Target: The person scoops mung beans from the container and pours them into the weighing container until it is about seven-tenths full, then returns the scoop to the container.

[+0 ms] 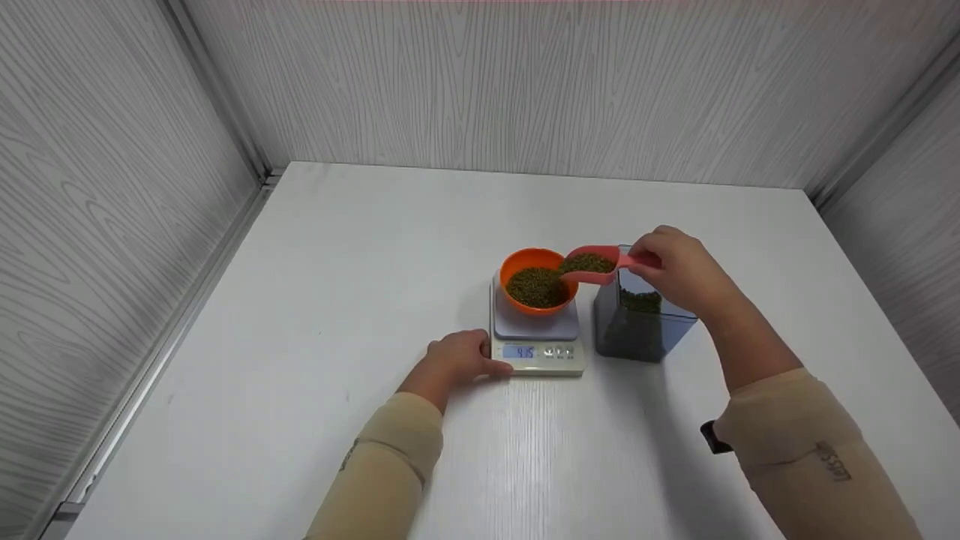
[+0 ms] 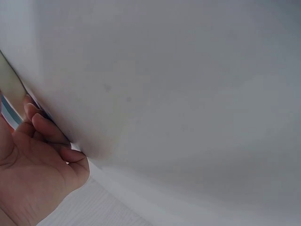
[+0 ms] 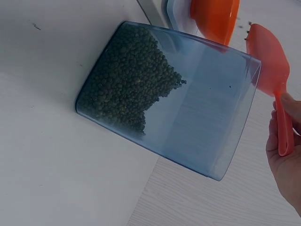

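An orange bowl [image 1: 538,306] partly filled with small green beans, like mung beans, sits on a white kitchen scale [image 1: 546,367] with a lit display. My left hand [image 1: 459,355] grips the scale's front left corner, thumb along its front; the left wrist view shows curled fingers [image 2: 47,128] at its edge. By its handle, my right hand [image 1: 679,266] holds a red scoop [image 1: 604,277] of beans, its lip over the bowl's right rim. In the right wrist view a few beans drop between the scoop [image 3: 269,61] and the bowl [image 3: 214,21].
Just right of the scale stands a clear bluish square container [image 1: 679,326], partly filled with green beans, under my right hand. All of it stands on a white table [image 1: 360,247], enclosed by grey wood-grain panels [image 1: 480,90] at the back and sides.
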{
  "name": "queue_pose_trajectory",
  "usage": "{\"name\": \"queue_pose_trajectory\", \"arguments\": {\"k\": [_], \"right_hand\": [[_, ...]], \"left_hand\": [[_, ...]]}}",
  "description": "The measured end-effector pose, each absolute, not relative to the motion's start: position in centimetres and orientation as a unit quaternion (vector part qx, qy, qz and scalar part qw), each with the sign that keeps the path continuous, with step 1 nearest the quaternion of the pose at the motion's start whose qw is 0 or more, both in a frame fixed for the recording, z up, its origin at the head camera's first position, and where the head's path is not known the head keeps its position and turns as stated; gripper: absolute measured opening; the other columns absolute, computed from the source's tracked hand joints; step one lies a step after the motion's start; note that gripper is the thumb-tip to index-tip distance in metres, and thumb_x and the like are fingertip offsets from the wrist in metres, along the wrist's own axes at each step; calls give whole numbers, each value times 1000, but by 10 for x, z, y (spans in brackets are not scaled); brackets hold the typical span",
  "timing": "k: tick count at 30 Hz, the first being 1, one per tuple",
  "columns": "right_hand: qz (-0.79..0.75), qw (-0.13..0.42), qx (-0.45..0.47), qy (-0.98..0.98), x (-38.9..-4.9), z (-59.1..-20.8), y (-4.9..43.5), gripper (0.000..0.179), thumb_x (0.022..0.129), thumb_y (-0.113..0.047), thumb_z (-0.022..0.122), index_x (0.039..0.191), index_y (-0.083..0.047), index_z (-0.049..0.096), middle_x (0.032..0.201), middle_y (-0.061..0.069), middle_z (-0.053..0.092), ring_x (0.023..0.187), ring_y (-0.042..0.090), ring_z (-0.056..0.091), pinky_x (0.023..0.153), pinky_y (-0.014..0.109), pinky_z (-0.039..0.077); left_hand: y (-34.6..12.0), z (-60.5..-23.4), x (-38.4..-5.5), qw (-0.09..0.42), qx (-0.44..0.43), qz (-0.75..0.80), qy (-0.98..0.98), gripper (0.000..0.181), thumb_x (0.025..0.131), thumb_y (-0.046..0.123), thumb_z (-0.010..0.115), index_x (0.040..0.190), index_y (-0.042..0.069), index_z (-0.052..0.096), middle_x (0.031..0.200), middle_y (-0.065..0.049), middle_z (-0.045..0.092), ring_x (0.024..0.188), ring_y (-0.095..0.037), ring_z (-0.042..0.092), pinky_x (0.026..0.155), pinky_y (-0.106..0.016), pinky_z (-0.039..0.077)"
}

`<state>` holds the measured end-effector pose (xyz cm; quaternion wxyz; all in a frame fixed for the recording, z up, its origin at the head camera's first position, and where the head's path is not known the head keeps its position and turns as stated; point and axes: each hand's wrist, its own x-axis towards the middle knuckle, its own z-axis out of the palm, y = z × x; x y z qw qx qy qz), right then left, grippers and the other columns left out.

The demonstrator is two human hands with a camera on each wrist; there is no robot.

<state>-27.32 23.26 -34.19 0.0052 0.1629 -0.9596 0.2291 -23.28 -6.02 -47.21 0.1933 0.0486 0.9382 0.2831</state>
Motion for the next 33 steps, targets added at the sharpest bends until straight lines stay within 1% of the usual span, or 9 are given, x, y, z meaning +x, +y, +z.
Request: {"name": "queue_pose_trajectory", "arguments": {"k": [3, 13, 20, 24, 29, 33], "right_hand": [[221, 8, 164, -961, -274, -341, 228, 17, 87, -12, 61, 102, -3, 62, 96, 10, 54, 87, 24, 50, 77, 42, 47], [214, 7, 165, -963, -273, -338, 216, 17, 86, -9, 61, 102, -3, 63, 96, 11, 53, 88, 26, 50, 80, 42, 46], [191, 25, 182, -964, -274, -337, 208, 16, 85, -7, 62, 100, -4, 63, 93, 10, 53, 86, 24, 50, 79, 40, 47], [184, 30, 192, -964, -274, -338, 205, 16, 85, -7, 62, 100, -4, 63, 93, 10, 54, 87, 24, 51, 79, 40, 47], [169, 44, 205, -963, -272, -338, 202, 17, 85, -8, 63, 101, -4, 63, 93, 10, 54, 87, 24, 52, 79, 40, 48], [163, 44, 206, -964, -271, -337, 199, 18, 85, -9, 63, 102, -5, 63, 94, 9, 54, 88, 24, 52, 79, 40, 49]], "left_hand": [[-60, -472, -233, 194, 48, 282, 938, 42, 70, 54, 70, 78, 18, 51, 70, 4, 49, 76, -17, 48, 84, -43, 32], [-60, -472, -233, 198, 43, 278, 939, 42, 70, 56, 69, 79, 18, 52, 72, 3, 50, 76, -18, 48, 75, -37, 34], [-59, -471, -233, 202, 43, 281, 937, 42, 71, 54, 70, 79, 18, 52, 72, 3, 50, 75, -18, 48, 71, -35, 33], [-59, -472, -233, 201, 42, 284, 936, 42, 71, 54, 70, 79, 18, 51, 72, 3, 50, 75, -18, 48, 71, -35, 33], [-59, -473, -234, 202, 47, 278, 938, 41, 71, 54, 70, 80, 18, 52, 72, 4, 51, 75, -17, 48, 77, -38, 33], [-59, -473, -235, 204, 48, 275, 938, 42, 71, 55, 70, 80, 18, 52, 72, 4, 51, 75, -16, 48, 79, -39, 33]]}}
